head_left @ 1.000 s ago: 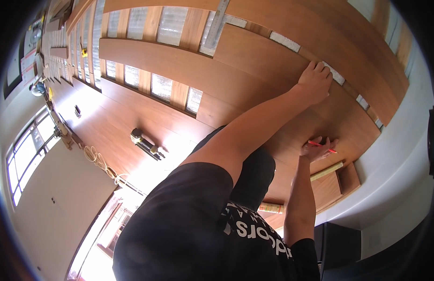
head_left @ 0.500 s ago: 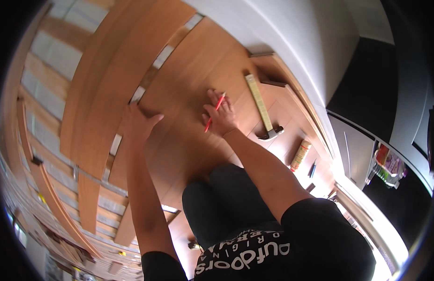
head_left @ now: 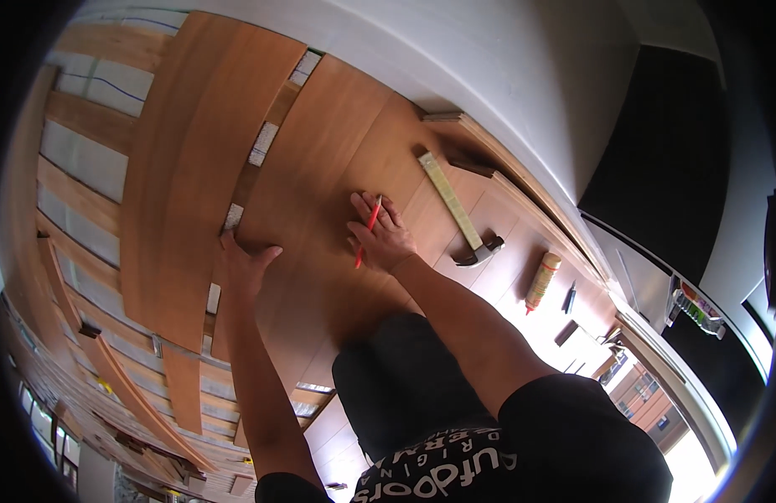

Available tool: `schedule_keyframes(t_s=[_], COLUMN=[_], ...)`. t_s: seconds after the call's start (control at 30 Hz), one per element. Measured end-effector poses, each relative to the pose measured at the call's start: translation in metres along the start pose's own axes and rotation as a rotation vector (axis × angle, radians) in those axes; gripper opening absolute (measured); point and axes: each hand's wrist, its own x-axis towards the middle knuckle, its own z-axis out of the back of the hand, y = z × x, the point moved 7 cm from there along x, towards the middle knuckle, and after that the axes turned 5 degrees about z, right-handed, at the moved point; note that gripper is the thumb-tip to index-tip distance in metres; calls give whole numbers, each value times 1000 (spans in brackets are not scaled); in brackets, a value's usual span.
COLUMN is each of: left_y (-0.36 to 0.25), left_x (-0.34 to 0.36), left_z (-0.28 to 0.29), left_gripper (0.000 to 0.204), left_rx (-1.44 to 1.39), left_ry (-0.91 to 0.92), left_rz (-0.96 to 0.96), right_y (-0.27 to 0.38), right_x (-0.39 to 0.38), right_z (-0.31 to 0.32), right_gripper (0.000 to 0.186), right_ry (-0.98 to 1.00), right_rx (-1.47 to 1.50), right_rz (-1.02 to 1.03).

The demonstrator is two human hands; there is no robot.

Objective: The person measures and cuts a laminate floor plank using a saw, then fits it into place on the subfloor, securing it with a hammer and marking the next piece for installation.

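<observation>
My left hand [head_left: 247, 264] rests at the left edge of a laid wooden floorboard [head_left: 321, 126], beside the narrow gap. Its thumb sticks out to the right over the wood, and nothing shows in its grasp. My right hand [head_left: 388, 239] lies on the boards with a red pencil [head_left: 368, 239] held slanting across its fingers. Beyond the gap lies a wide wooden panel [head_left: 195, 151] over the battens. Pale patches and crosswise battens show in the gap.
Right of my right hand lies a hammer [head_left: 455, 201] with a yellowish handle. A tube-shaped cartridge [head_left: 542, 283] and a small dark-blue tool [head_left: 569, 298] lie farther right. Loose boards [head_left: 522, 189] lean along the white wall [head_left: 505, 92]. Open battens [head_left: 90, 121] run at the left.
The view has shifted, so the hammer and boards sit a little differently in the picture. Both hands stay on the boards, the pencil still in my right hand.
</observation>
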Motion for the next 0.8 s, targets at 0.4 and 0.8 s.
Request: schedule_keyframes(t_s=[0.4,0.8], left_y=[-14,-14], left_x=[1,-2], left_z=[21,15], left_gripper=[82,78], left_rx=[74,5], left_ry=[29,127], left_rz=[-190,-216], right_y=[3,1], right_x=[-1,-2], right_z=[1,6], right_gripper=[32,30], right_ry=[-15,-6], right_rx=[7,-40], right_rz=[4,-25])
